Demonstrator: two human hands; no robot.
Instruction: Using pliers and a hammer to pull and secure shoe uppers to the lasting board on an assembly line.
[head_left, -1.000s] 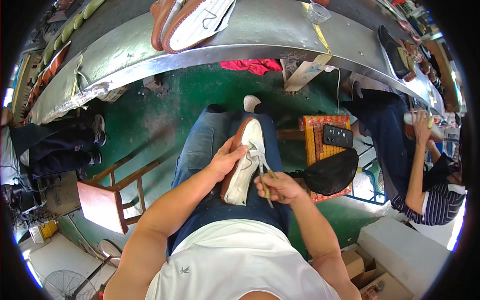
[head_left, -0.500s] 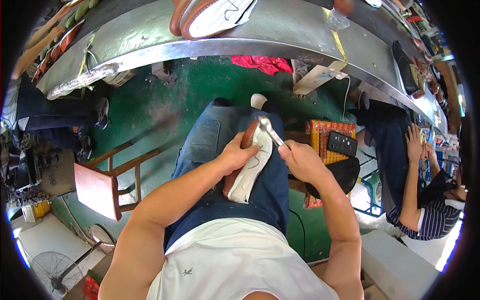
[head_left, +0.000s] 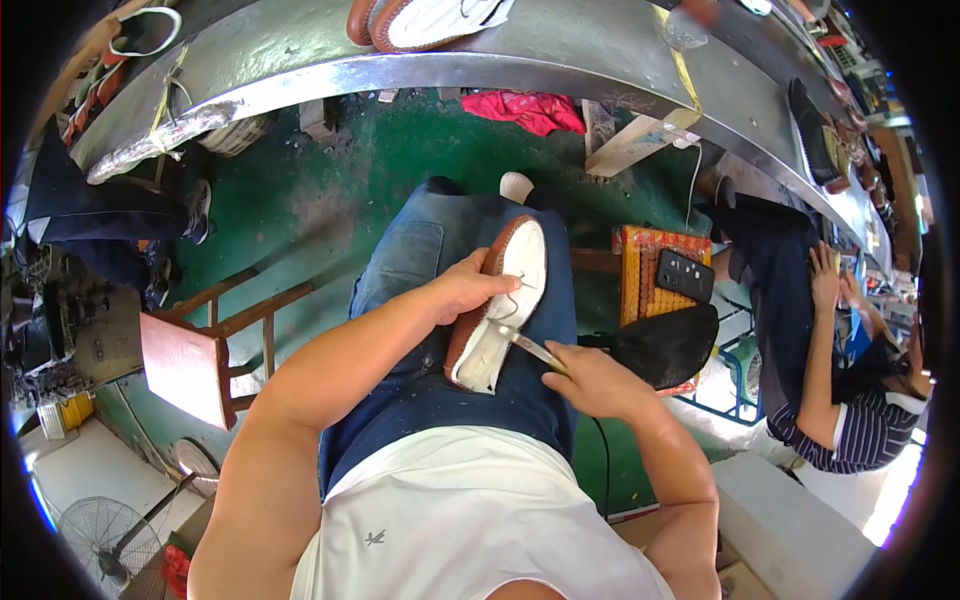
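A brown shoe [head_left: 467,345], its white underside turned up, rests on my lap with the toe pointing away from me. My left hand [head_left: 470,290] grips it at the left edge, thumb laid across the white bottom near the middle. A dark curved line or thread shows on that bottom beside the thumb. In my right hand [head_left: 598,380] is a hammer [head_left: 535,349]. Its metal head is at the shoe's white bottom, toward the heel half; whether it touches cannot be told.
A metal-edged workbench [head_left: 300,72] runs across the front, with more brown shoes [head_left: 415,25] on it. To my right a stool [head_left: 640,270] bears a phone [head_left: 684,275] and a black cloth-like item [head_left: 668,348]. A wooden stool [head_left: 185,365] stands left. A co-worker [head_left: 800,330] sits at right.
The hammer and my right hand have moved from the toe end back toward the heel half. My left hand keeps its hold on the shoe.
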